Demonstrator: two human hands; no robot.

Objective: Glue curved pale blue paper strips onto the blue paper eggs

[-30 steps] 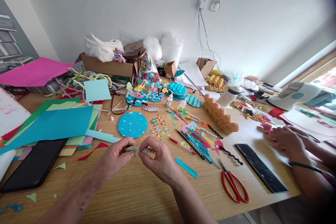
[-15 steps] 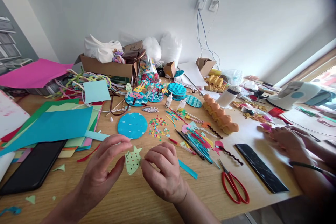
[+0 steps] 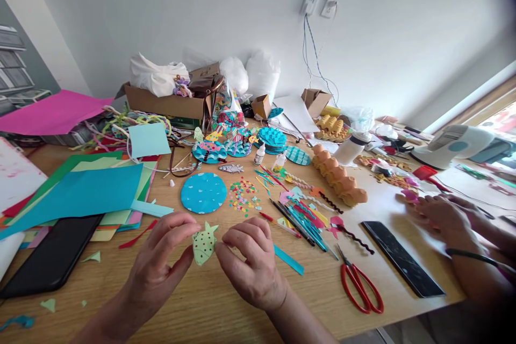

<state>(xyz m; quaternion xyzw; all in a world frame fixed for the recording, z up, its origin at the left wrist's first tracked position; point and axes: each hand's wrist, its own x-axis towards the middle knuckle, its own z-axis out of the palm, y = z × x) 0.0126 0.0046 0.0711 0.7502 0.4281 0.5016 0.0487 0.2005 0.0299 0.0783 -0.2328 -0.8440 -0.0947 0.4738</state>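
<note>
Between my two hands I hold up a small light-green paper fish [image 3: 203,244] with coloured dots. My left hand [image 3: 157,269] pinches its left edge between thumb and forefinger, the other fingers curled above. My right hand [image 3: 248,263] is closed in a loose fist, with its fingertips at the fish's right edge. Both hands hover over the wooden table [image 3: 226,306], just in front of a round blue paper disc [image 3: 203,192] and a scatter of confetti dots [image 3: 244,196].
Red scissors [image 3: 358,285], a black ruler [image 3: 401,263] and a teal strip [image 3: 288,259] lie to the right. A black phone [image 3: 52,258] and stacked coloured paper [image 3: 80,191] sit left. Another person's hands [image 3: 439,215] work at the right edge. Boxes and craft clutter fill the back.
The paper fish, first folded small between my fingertips, now faces me flat. My hands dropped toward me, and my left thumb and forefinger have closed on the fish's edge.
</note>
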